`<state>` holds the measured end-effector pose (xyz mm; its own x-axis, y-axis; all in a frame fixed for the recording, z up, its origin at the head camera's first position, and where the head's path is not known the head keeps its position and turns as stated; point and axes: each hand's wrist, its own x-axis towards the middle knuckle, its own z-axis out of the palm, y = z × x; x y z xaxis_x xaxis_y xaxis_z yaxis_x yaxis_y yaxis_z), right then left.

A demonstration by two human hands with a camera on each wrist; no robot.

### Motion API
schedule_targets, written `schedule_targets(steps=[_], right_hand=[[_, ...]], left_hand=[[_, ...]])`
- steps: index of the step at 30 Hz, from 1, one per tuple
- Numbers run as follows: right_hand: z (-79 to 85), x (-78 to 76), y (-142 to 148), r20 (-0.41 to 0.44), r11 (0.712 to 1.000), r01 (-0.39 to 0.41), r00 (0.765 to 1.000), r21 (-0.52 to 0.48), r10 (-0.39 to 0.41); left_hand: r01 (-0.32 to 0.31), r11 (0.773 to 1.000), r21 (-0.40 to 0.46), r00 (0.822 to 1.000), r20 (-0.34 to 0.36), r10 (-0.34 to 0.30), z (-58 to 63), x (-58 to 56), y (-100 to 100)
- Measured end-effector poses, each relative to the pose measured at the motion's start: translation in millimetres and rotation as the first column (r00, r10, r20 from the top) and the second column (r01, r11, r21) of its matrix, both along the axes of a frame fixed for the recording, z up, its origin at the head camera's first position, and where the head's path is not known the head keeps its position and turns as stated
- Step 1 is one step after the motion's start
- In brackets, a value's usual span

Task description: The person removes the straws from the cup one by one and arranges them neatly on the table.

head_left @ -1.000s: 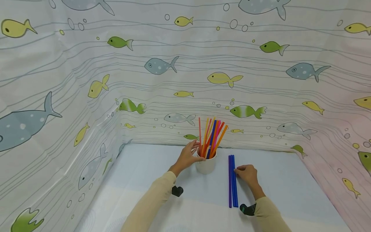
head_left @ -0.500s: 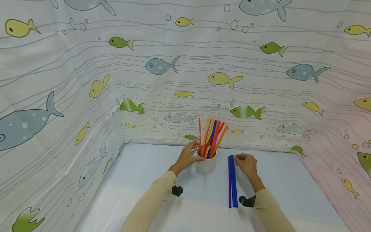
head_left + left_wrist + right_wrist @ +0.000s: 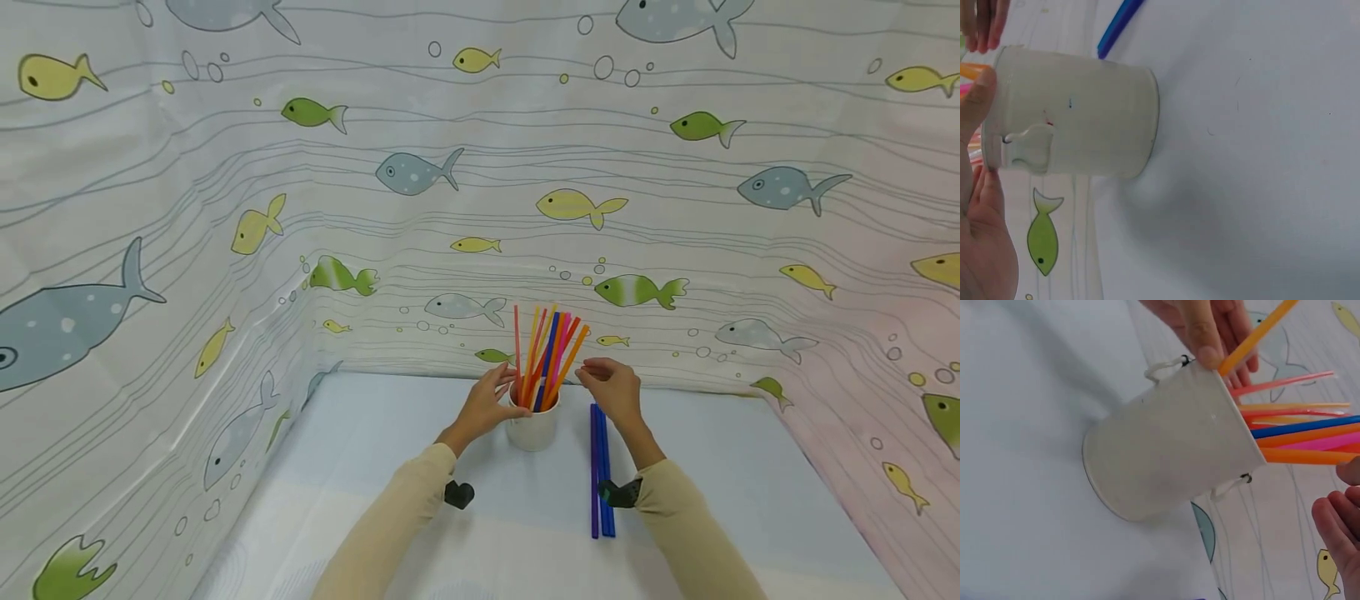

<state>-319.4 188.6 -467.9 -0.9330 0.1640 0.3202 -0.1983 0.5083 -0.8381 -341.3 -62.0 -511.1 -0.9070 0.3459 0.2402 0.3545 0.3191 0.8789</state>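
A small off-white metal bucket [image 3: 532,433] with side handles stands on the table, full of upright drinking straws [image 3: 553,354] in orange, red, yellow, pink and blue. My left hand [image 3: 483,407] grips its rim, thumb at the front and fingers behind. Nothing is held in my right hand [image 3: 615,390], its loosely bent fingertips close beside the rightmost orange straw. In the right wrist view the right thumb [image 3: 1350,472] is at an orange straw [image 3: 1300,455]. To the right of the bucket lie a purple straw [image 3: 595,479] and blue straws [image 3: 603,442] side by side, partly covered by the right wrist.
The white table [image 3: 360,433] ends at a fish-print curtain [image 3: 420,275] that rises behind and on both sides. A dark wrist camera [image 3: 459,494] sits at the left cuff, another dark camera [image 3: 619,493] at the right one.
My right hand has left the top of the blue straws and moved up and left to the straws in the bucket. The left hand has stayed at the rim.
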Motion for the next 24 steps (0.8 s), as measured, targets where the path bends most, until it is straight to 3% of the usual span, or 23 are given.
schedule_targets(steps=[12,24], right_hand=[[-13.5,-7.8,-22.8,0.001,0.991,0.004,1.0,-0.131,-0.003],[-18.5,-12.6,-30.2,0.069,0.988,0.035,0.997,-0.148,-0.025]], left_hand=[[-0.006,1.0,-0.009,1.0,0.01,0.006,-1.3,-0.9,-0.3],[-0.002,1.0,-0.011,1.0,-0.011,0.002,-1.7,-2.0,-1.1]])
